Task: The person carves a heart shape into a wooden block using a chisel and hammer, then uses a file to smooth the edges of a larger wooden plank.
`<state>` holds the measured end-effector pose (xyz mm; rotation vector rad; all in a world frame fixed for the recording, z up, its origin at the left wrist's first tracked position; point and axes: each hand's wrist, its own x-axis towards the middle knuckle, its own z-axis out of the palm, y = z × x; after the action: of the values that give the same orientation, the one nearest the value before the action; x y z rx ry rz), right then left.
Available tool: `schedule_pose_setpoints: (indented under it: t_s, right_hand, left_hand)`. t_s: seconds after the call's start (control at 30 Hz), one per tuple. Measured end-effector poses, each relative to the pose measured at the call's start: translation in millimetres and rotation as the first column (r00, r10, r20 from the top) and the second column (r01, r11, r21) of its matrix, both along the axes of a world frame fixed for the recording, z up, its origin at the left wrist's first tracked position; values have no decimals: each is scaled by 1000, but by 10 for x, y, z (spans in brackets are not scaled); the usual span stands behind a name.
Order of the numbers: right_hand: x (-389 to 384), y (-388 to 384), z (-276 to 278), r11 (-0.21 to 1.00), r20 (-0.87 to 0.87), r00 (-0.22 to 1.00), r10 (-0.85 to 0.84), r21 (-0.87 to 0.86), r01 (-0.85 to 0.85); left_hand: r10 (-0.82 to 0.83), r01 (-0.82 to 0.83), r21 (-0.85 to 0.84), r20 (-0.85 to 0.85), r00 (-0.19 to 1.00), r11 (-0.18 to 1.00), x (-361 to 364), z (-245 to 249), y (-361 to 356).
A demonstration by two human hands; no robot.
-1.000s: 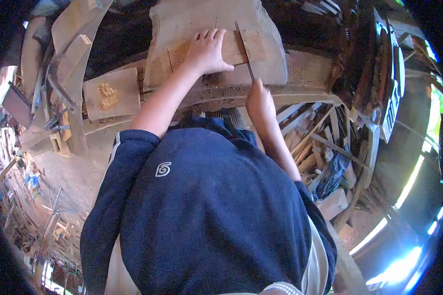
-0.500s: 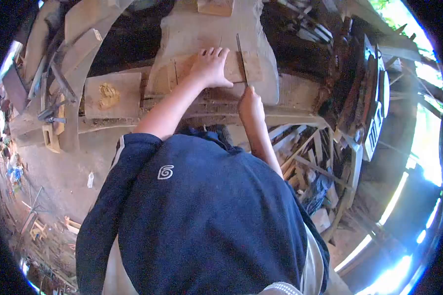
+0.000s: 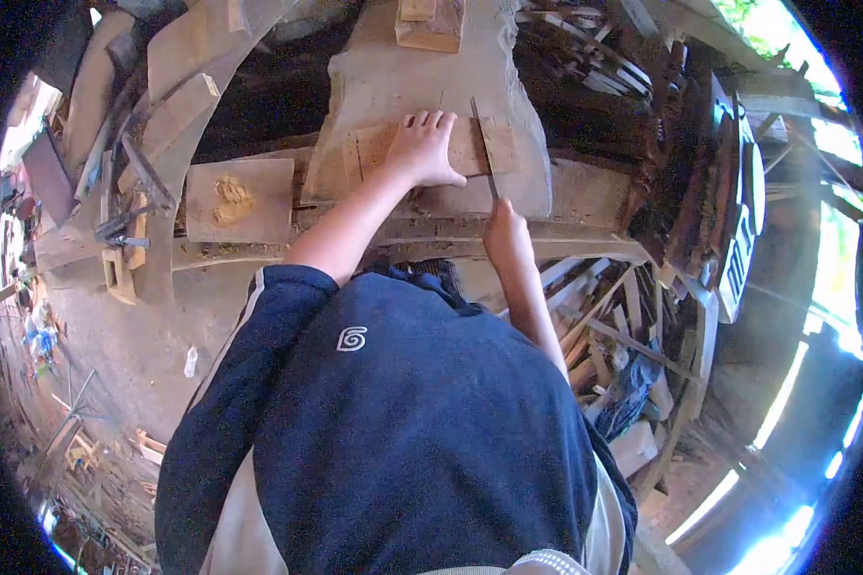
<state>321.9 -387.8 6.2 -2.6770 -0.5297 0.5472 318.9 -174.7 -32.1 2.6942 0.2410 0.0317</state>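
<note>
My left hand (image 3: pixel 426 150) lies spread on a flat wooden board (image 3: pixel 369 149), its fingers pointing away from me and the thumb to the right. My right hand (image 3: pixel 507 233) is closed round the near end of a long thin saw-like tool (image 3: pixel 482 149), whose narrow dark blade lies across the board's right part, pointing away from me. Under the board is a wide, rough-edged wooden slab (image 3: pixel 374 86). The tool's handle is hidden in my fist.
A wooden block (image 3: pixel 431 29) sits at the slab's far end. Left of the slab, a square board (image 3: pixel 264 206) carries a pale lump (image 3: pixel 232 196). Timber pieces lean at the left, and scrap wood (image 3: pixel 599 331) is piled below the bench at the right.
My right hand and the tool have moved back toward me relative to the board. The whole view has shifted a little; my left hand keeps its place on the board.
</note>
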Motion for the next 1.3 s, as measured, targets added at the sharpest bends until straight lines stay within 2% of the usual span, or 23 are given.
schedule_pose_setpoints:
  t_s: [0.07,0.13,0.17,0.2,0.27,0.37,0.5,0.6,0.67,0.8,0.9,1.0,1.07,1.1,1.13,1.17,1.2,1.23,1.27,1.3]
  right_hand:
    - [-166,-214,297,996,-98,995,-7,-91,-2]
    - [-199,-360,282,991,-112,994,-18,-135,3]
    - [-245,-403,237,984,-125,992,-34,-175,12]
    - [-223,-361,143,985,-134,990,-41,-172,18]
    - [4,-135,-76,999,21,999,45,-18,-45]
    - [99,95,-135,999,56,998,23,-46,-20]
    - [-194,-326,184,989,-61,997,39,-137,-47]
    - [-189,-322,183,989,-38,999,33,-143,-38]
    - [50,-129,-68,994,-33,999,17,-107,-21]
    - [95,-13,-6,998,-39,999,-10,-56,7]
    - [-164,-434,135,1000,-81,997,-9,-1,9]
    - [-339,-596,271,995,-127,987,-97,-22,95]
    - [-404,-692,145,996,-109,990,-88,24,91]
    - [-391,-707,101,996,-97,993,-61,53,66]
    - [-376,-695,107,993,-87,992,-93,66,99]
    - [-383,-672,111,992,-114,987,-115,36,120]
    - [-404,-649,116,991,-145,980,-135,2,137]
    - [-415,-614,243,990,-175,975,-138,-3,140]
    - [-429,-611,213,988,-180,971,-156,-9,157]
    - [-437,-604,167,988,-169,974,-152,-13,152]
  left_hand:
    - [3,-3,4,-5,1000,1000,32,62,2]
    - [-19,12,-47,-159,987,999,26,191,14]
    - [-23,16,-44,-167,986,999,22,138,12]
    - [-16,12,-35,-127,992,999,35,45,8]
    - [-17,16,-21,-83,996,1000,47,12,-13]
    - [-9,9,-4,-99,995,1000,42,69,-8]
    - [-13,13,-2,-117,993,1000,49,86,-23]
    - [-2,3,10,-108,994,1000,104,-37,-15]
    - [6,-5,17,-90,996,1000,135,-48,-16]
    - [11,-3,45,-167,986,999,138,91,-35]
    - [13,-4,44,-202,979,999,145,96,-47]
    - [-35,36,-1,-222,974,999,158,35,24]
    - [-53,97,-277,162,985,956,281,-262,234]
    - [-6,258,-436,501,865,862,352,44,331]
    - [8,232,-339,580,814,912,269,847,412]
    - [127,212,-363,718,684,907,166,1392,482]
    - [181,285,-360,845,503,888,-52,1929,595]
    - [160,408,-284,936,313,868,-349,2492,709]
    - [82,581,-138,989,121,802,-706,3046,806]
    - [-27,770,59,998,-54,636,-1054,3604,895]
